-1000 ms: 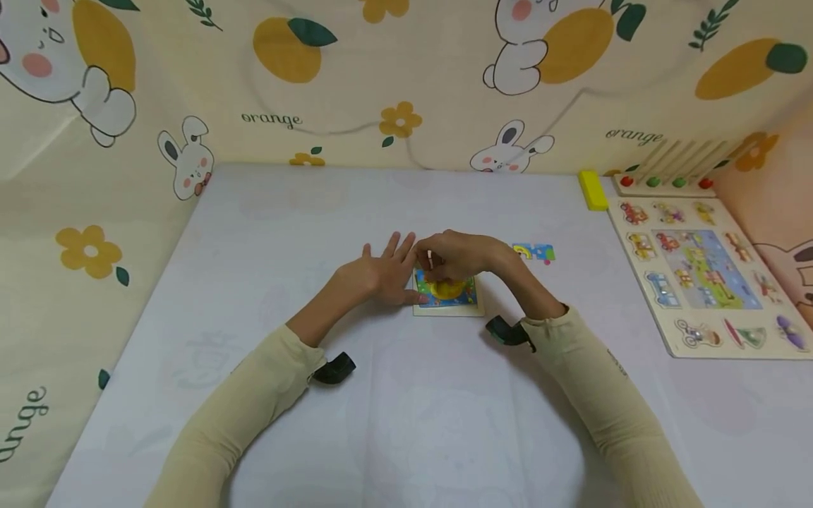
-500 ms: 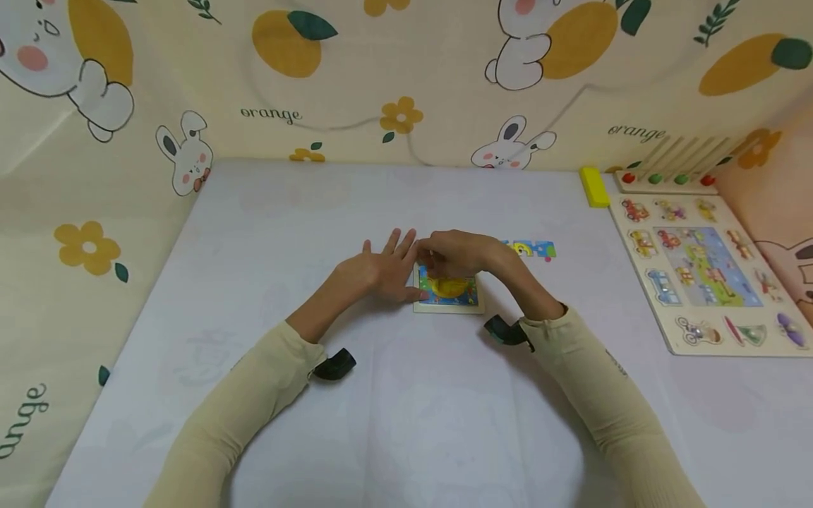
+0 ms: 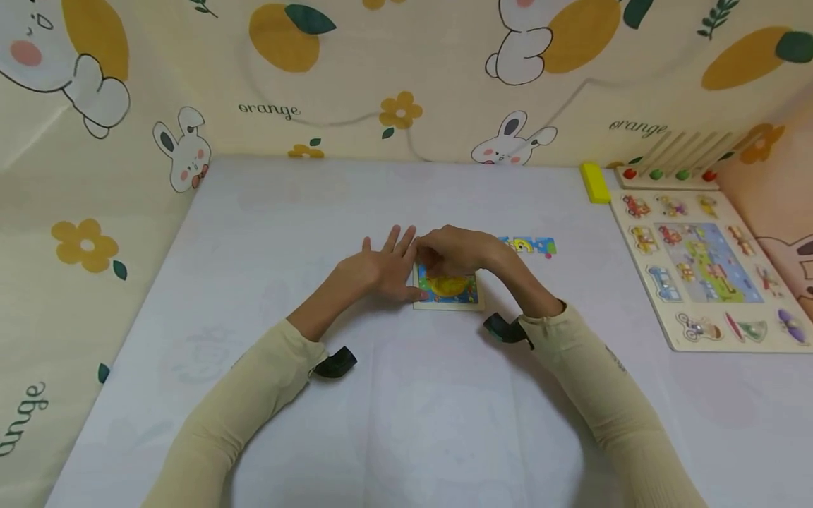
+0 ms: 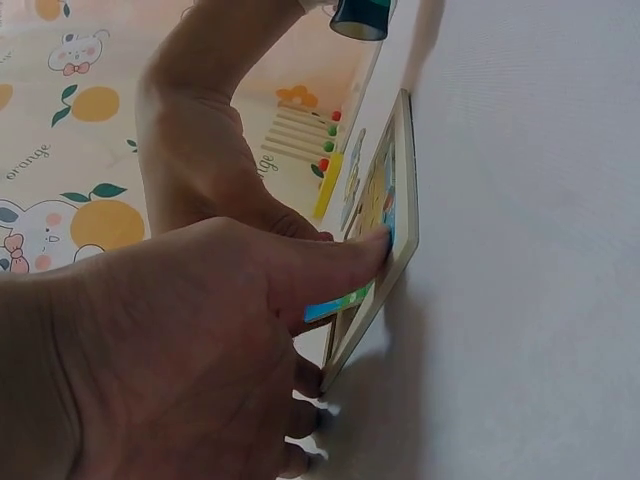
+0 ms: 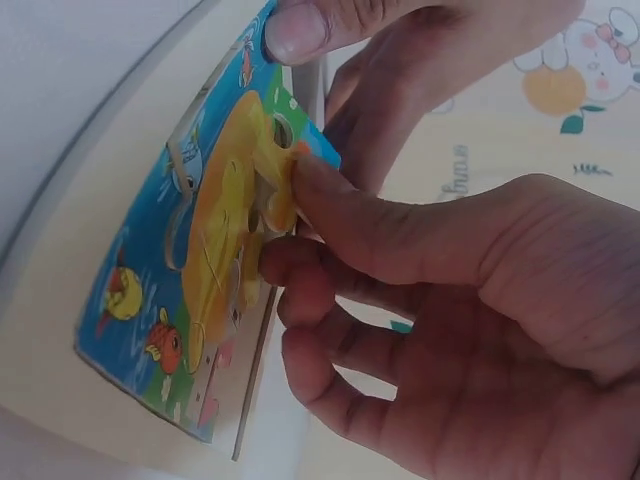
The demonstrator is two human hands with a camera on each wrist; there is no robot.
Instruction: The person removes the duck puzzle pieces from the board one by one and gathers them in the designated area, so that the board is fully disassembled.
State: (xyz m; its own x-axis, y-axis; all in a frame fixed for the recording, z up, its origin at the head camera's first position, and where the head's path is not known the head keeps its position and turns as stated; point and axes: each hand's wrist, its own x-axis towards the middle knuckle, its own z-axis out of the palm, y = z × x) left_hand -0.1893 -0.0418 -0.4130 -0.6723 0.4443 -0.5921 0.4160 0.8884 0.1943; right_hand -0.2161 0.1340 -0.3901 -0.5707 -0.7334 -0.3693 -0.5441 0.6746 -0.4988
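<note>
A small jigsaw puzzle with a yellow duck-like picture on blue lies in a pale wooden tray at the table's middle. My left hand lies at its left side with fingers spread, its thumb pressing on the puzzle's edge. Above the far left part, my right hand pinches a puzzle piece, yellow with green and blue, between thumb and fingers. That piece sits tilted over the puzzle in the right wrist view, its blue-green corner showing in the left wrist view. From the head, my right hand hides it.
Loose blue and yellow puzzle pieces lie behind my right wrist. To the right rests a large wooden picture board, with a rod rack behind it. A yellow block lies near the back edge.
My right hand's fingers have drawn closer together and lower over the puzzle's far left part. My left hand keeps its place. The head view has tilted slightly downward.
</note>
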